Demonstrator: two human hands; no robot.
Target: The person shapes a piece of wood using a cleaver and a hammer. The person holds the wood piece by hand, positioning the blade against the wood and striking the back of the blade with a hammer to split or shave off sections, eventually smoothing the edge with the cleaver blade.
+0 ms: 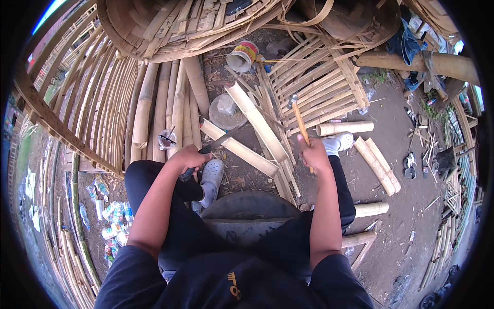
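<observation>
My left hand [188, 157] rests on my left knee and grips the dark handle of a long knife [220, 141], whose blade points up and right over a split bamboo slat [242, 150]. My right hand [314, 153] is shut on a wooden-handled hammer [300, 121], held upright with its metal head at the top, above my right knee. I sit on a dark round seat [247, 206], wearing grey clogs [212, 174]. Split bamboo pieces [257, 121] lie on the ground between my feet.
Whole bamboo poles [164, 103] lie at the left beside a curved bamboo frame [87, 103]. A woven bamboo panel [324, 82] lies ahead. Short cut bamboo sections [378, 165] sit at the right. A tin can [242, 56], a clear plastic lid [226, 110] and bottles [110, 221] litter the dirt.
</observation>
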